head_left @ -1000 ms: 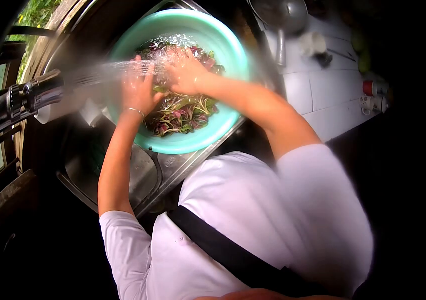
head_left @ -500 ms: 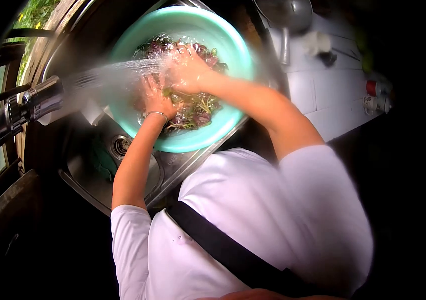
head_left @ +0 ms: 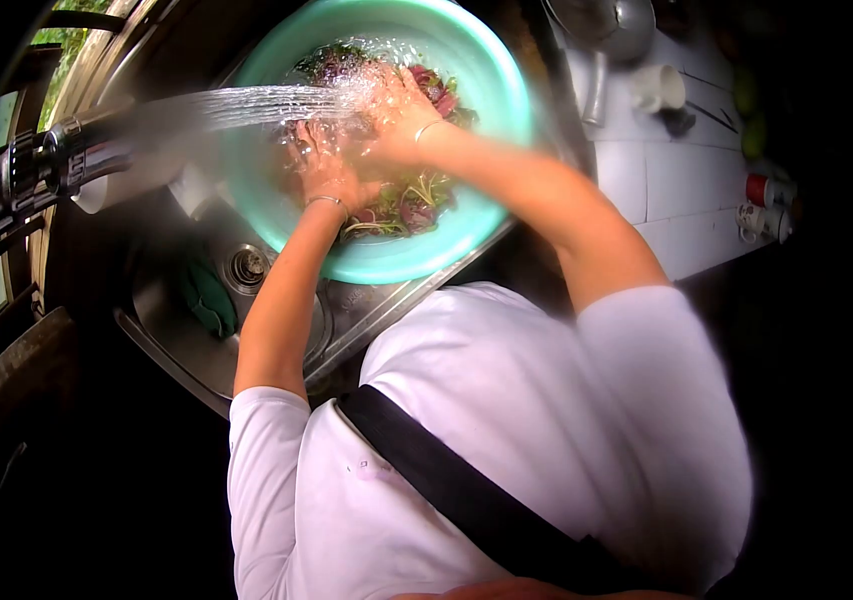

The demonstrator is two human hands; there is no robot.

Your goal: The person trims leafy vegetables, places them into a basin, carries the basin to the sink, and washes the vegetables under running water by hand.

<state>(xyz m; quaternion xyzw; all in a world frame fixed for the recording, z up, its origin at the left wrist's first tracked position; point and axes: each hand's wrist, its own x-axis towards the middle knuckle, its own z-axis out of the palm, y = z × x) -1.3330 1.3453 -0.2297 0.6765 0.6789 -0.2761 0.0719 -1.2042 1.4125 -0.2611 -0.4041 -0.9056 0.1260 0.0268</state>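
Red-purple and green leafy vegetables (head_left: pixel 418 208) lie in water inside a turquoise basin (head_left: pixel 501 95). My left hand (head_left: pixel 336 178) is in the basin's left part, palm down among the leaves, fingers spread and partly under water. Beside it, farther to the right, my right hand (head_left: pixel 402 118) rests on the leaves with its fingers apart. A spray from the faucet (head_left: pixel 76 155) on the left lands by the fingers of both hands and blurs some of them. Neither hand visibly grips a leaf.
The basin stands over a metal sink (head_left: pixel 171 320) with a drain (head_left: pixel 248 268) and a dark green cloth (head_left: pixel 208 300). On the white tiled counter to the right are a metal pot (head_left: pixel 611 22), a white cup (head_left: pixel 658 88) and a red-and-white mug (head_left: pixel 761 190).
The view has shifted, so the basin sits higher and farther right in the picture. Both hands remain among the leaves, and a band on my right wrist now shows.
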